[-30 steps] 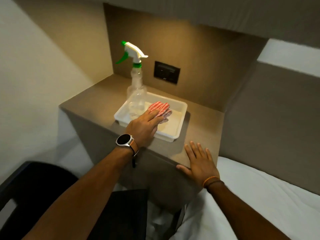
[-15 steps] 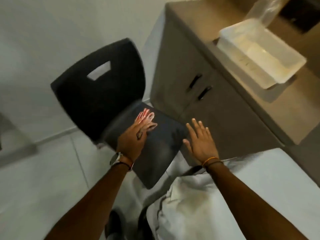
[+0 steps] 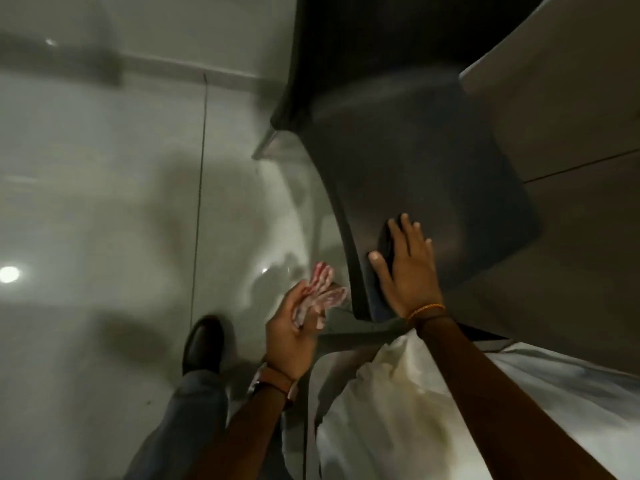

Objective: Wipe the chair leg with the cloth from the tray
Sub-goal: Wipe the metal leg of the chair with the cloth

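Observation:
I look straight down at a black chair point(image 3: 422, 174), its seat filling the upper right. My left hand point(image 3: 294, 330) holds a red-and-white striped cloth point(image 3: 320, 292) just left of the seat's near-left corner, low beside the chair. My right hand point(image 3: 405, 268) lies flat with fingers spread on the seat's near-left corner. A grey chair leg point(image 3: 349, 332) shows under that corner, just right of the cloth; I cannot tell whether the cloth touches it. The tray is out of view.
A glossy pale tiled floor point(image 3: 121, 202) spreads to the left. My dark shoe point(image 3: 204, 344) and trouser leg stand below the cloth. White bedding point(image 3: 433, 410) lies at the lower right, and a beige cabinet front point(image 3: 571, 98) rises right of the chair.
My left hand has taken the cloth from the tray, carried it over the seat and down beside the chair's near-left corner. My right hand moved from the cabinet top onto the seat. The view tilted downward.

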Demonstrator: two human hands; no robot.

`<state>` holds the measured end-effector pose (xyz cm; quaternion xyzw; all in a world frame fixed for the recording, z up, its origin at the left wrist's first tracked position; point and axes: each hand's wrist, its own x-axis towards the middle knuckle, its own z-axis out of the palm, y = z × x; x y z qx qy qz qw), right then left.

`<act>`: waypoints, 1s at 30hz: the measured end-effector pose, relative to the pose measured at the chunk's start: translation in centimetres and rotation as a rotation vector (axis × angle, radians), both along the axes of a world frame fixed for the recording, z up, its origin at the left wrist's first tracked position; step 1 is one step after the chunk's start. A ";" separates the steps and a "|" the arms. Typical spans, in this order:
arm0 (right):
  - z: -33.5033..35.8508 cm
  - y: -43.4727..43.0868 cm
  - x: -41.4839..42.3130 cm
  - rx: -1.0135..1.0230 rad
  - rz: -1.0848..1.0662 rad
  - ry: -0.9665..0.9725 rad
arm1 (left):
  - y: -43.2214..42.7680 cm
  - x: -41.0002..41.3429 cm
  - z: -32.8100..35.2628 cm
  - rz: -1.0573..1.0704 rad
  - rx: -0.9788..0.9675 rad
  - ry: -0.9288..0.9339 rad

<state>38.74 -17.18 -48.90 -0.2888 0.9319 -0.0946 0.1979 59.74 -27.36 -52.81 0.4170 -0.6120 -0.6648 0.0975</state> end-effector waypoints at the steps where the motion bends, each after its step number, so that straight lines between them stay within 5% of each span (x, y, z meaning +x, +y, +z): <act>1: -0.6 0.0 -0.2 -0.026 0.002 0.048 | 1.4 -0.5 -1.2 0.008 0.048 0.001; 9: -3.3 0.3 0.1 -0.152 -0.013 0.226 | 8.7 -4.5 -9.1 -0.056 0.418 0.123; 18: -3.9 0.6 0.0 -0.204 -0.013 0.273 | 6.1 -7.2 -22.9 -0.116 0.512 -0.175; 21: -4.2 0.6 -0.1 -0.203 -0.014 0.279 | 6.0 -7.9 -20.3 -0.063 0.577 -0.175; 26: -4.0 0.5 0.1 -0.189 -0.019 0.272 | 6.5 -5.2 -10.4 -0.059 0.679 0.101; 30: -3.7 0.3 0.1 -0.175 -0.020 0.265 | 6.6 -3.0 -5.9 -0.160 0.576 0.189</act>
